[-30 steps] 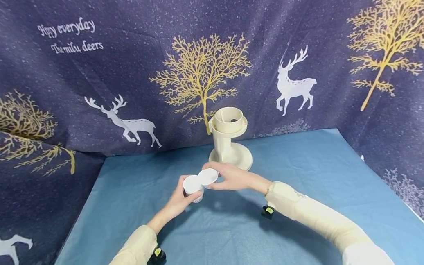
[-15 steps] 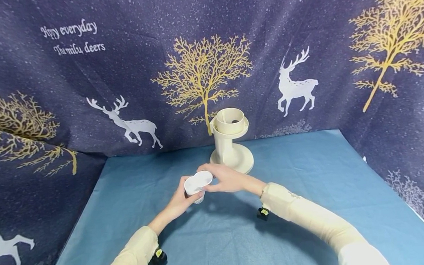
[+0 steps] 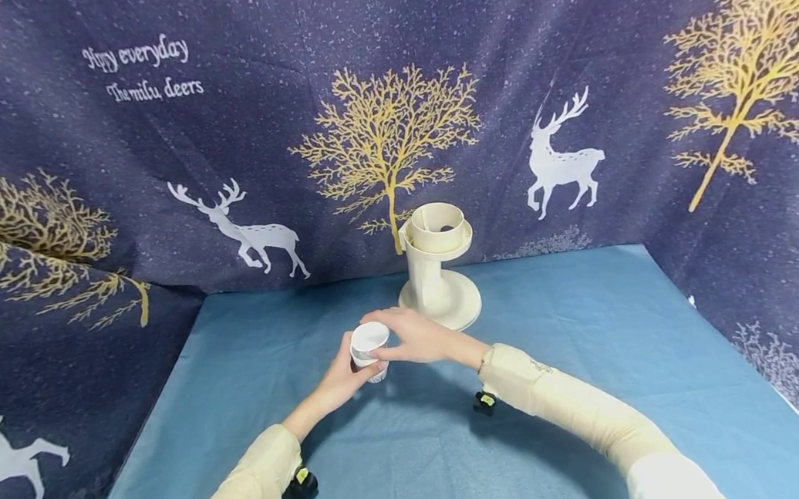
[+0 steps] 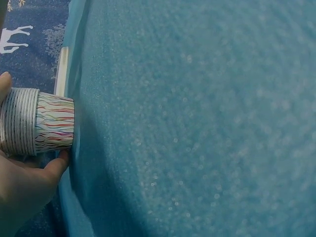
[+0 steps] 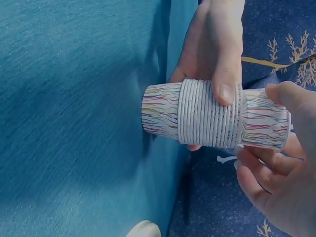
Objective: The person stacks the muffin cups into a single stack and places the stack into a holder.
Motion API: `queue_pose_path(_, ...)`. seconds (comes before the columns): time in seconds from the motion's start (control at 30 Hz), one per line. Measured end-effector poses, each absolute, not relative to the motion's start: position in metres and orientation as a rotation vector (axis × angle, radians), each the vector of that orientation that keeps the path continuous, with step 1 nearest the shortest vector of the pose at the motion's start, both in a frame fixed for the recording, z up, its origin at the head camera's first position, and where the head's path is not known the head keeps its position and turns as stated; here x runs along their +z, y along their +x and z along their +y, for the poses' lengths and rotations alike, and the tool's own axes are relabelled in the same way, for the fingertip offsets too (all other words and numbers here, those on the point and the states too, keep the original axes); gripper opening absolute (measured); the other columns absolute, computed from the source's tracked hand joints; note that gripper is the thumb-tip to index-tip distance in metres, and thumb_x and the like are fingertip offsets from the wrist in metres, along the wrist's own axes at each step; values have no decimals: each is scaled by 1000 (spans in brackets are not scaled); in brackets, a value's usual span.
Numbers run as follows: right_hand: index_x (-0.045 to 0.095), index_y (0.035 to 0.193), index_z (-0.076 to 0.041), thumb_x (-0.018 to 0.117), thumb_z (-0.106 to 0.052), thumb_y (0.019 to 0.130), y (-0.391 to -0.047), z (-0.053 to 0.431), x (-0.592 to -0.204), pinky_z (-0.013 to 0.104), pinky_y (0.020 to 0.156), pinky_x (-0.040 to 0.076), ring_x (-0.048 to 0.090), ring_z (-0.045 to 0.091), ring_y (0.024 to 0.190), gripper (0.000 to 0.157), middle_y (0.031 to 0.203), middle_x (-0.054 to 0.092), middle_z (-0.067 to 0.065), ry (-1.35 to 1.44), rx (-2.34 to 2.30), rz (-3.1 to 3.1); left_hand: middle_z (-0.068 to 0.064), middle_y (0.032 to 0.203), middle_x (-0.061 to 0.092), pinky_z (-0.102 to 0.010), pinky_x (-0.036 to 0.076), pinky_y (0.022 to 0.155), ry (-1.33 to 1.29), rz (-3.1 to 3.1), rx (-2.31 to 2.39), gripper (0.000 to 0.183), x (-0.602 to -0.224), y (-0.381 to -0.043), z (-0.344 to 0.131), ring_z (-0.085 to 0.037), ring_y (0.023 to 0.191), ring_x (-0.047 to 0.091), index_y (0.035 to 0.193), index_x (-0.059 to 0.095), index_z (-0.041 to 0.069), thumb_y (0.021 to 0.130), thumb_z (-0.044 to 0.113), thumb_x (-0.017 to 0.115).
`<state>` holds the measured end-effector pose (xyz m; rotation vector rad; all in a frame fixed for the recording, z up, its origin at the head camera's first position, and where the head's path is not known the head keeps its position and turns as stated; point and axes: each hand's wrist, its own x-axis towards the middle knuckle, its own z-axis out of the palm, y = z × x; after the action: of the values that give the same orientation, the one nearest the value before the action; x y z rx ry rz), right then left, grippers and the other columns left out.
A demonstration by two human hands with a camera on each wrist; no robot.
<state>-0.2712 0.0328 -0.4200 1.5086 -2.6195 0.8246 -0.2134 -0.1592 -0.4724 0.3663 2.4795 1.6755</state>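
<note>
My left hand [image 3: 339,376] grips a stack of nested paper cups [image 5: 210,113], with its thumb across the ridged rims. White cups with wavy coloured lines make up the stack, which is held over the blue cloth. My right hand [image 3: 416,336] pinches a single paper cup [image 5: 266,118] of the same kind near its rim. That cup stands in the open end of the stack, mouth up, its lower part hidden inside. From the left wrist view, the stack's rims and narrow bottom [image 4: 55,122] show beside the left hand [image 4: 27,185].
Behind the hands stands a cream-coloured stand [image 3: 431,278] with a round base and a short open cylinder on top. A blue cloth [image 3: 413,449] covers the table. Dark blue fabric [image 3: 238,137] printed with deer and trees hangs around it.
My right hand has moved left, bringing its cup from beside the stack to over it and into its mouth. The left hand has stayed nearly in place, gripping the stack.
</note>
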Motion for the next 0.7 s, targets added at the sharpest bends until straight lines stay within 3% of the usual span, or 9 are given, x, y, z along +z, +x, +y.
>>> queue_pose_path(0.13,53,134,-9,66,-34,92,-271,30,-421,34,97,47,58,18,117,51,130,61,4,1480,813,-2629,-25,131,47,-39,51,86,347,2475,1669,60,-461,-207,-157,-35,114,57,137,27,0,93,12,65)
queue_pose_path(0.4,53,134,-6,65,-34,92,-270,24,-422,35,96,47,57,21,118,52,130,60,7,1453,839,-2669,-20,136,47,-41,50,91,288,2489,1676,67,-485,-220,-161,-33,120,55,143,25,7,91,17,68)
queue_pose_path(0.7,55,131,-7,68,-30,90,-271,18,-428,33,94,48,57,19,115,49,127,61,8,1445,790,-2680,-21,131,50,-29,52,79,338,2486,1694,61,-487,-223,-164,-30,111,60,136,31,5,89,15,69)
